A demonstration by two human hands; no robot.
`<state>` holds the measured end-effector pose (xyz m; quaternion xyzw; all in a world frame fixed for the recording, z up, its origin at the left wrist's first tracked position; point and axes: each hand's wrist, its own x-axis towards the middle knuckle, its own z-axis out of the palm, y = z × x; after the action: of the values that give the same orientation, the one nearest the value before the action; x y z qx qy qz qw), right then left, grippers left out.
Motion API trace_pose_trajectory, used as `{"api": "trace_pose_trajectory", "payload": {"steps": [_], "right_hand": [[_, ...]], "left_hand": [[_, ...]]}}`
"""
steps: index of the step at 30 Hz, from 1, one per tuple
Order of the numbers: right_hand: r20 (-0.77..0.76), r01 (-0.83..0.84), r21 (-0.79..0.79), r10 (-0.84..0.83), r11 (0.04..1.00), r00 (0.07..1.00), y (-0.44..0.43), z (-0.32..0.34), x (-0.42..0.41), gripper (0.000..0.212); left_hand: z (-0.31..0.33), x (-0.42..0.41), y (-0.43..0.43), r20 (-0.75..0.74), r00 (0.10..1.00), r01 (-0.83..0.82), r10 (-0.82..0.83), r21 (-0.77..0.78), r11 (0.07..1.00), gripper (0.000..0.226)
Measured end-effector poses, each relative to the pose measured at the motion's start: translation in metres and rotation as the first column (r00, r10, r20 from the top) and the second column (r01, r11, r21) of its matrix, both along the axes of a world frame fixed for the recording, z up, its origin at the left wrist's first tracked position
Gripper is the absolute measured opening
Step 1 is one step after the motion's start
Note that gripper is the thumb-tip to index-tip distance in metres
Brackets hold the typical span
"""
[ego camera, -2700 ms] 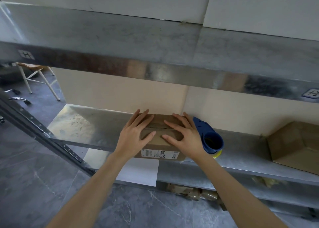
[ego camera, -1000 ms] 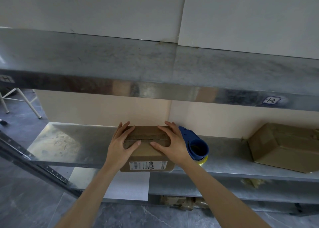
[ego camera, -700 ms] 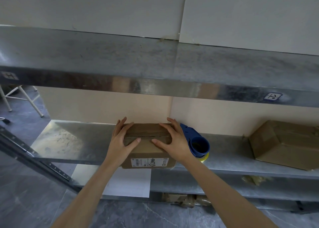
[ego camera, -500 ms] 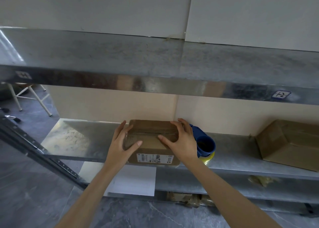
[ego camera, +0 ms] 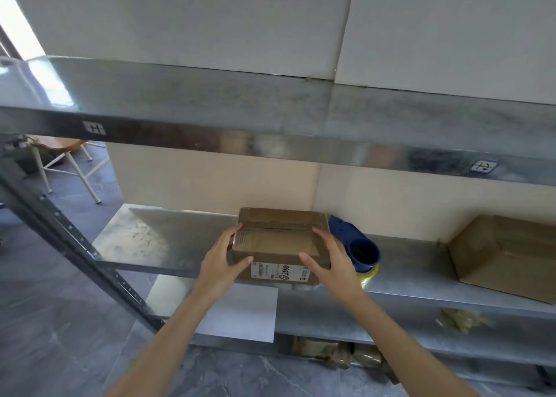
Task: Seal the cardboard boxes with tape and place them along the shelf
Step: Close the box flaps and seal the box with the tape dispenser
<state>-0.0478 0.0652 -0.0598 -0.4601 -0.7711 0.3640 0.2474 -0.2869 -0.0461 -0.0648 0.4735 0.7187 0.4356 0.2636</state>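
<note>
Box (ego camera: 279, 240) is sitting at the front edge of the shelf (ego camera: 150, 246). My left grip (ego camera: 221, 260) is flat on its left side and my right grip (ego camera: 334, 261) on its right, fingers straight, nothing curled round. Tape gun (ego camera: 358, 246) is just right of it.

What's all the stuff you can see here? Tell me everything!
labelled cardboard box: one, brown, front of the middle shelf, between the hands
plain cardboard box: one, brown, same shelf, far right
tape dispenser: one, blue, just right of the labelled box
metal rack: one, grey, fills the view
chair: one, wooden seat, white legs, far left
crumpled paper: some, tan, lower tiers
left hand: one, touching the labelled box's left side
right hand: one, on its right side
</note>
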Motion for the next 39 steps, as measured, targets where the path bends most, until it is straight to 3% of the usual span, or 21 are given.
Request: {"api": "trace_pose_trajectory", "payload": {"steps": [8, 16, 22, 29, 34, 39], "right_hand": [[-0.046, 0.007, 0.107, -0.002, 0.994, 0.999, -0.011, 0.041, -0.012, 0.086], [-0.089, 0.17, 0.239, -0.153, 0.956, 0.984, -0.006, 0.075, 0.022, 0.078], [-0.118, 0.257, 0.305, -0.231, 0.917, 0.966, 0.007, 0.096, 0.089, 0.074], [-0.112, 0.317, 0.3, -0.297, 0.9, 0.948, 0.033, 0.104, 0.185, 0.072], [-0.094, 0.329, 0.242, -0.316, 0.913, 0.944, 0.065, 0.091, 0.252, 0.07], [-0.046, 0.317, 0.192, -0.315, 0.929, 0.948, 0.095, 0.072, 0.288, 0.073]], "left_hand": [[0.037, -0.005, -0.008, -0.025, 0.995, -0.091, 0.094, 0.113, 0.989, 0.072], [0.081, 0.021, 0.013, -0.138, 0.99, 0.021, 0.009, 0.218, 0.976, 0.073], [0.093, 0.068, 0.041, -0.185, 0.971, 0.192, -0.149, 0.238, 0.952, 0.069], [0.093, 0.144, 0.079, -0.278, 0.932, 0.296, -0.232, 0.217, 0.93, 0.072], [0.088, 0.192, 0.101, -0.344, 0.919, 0.265, -0.191, 0.183, 0.947, 0.071], [0.075, 0.222, 0.108, -0.538, 0.839, 0.182, -0.08, 0.138, 0.973, 0.065]]}}
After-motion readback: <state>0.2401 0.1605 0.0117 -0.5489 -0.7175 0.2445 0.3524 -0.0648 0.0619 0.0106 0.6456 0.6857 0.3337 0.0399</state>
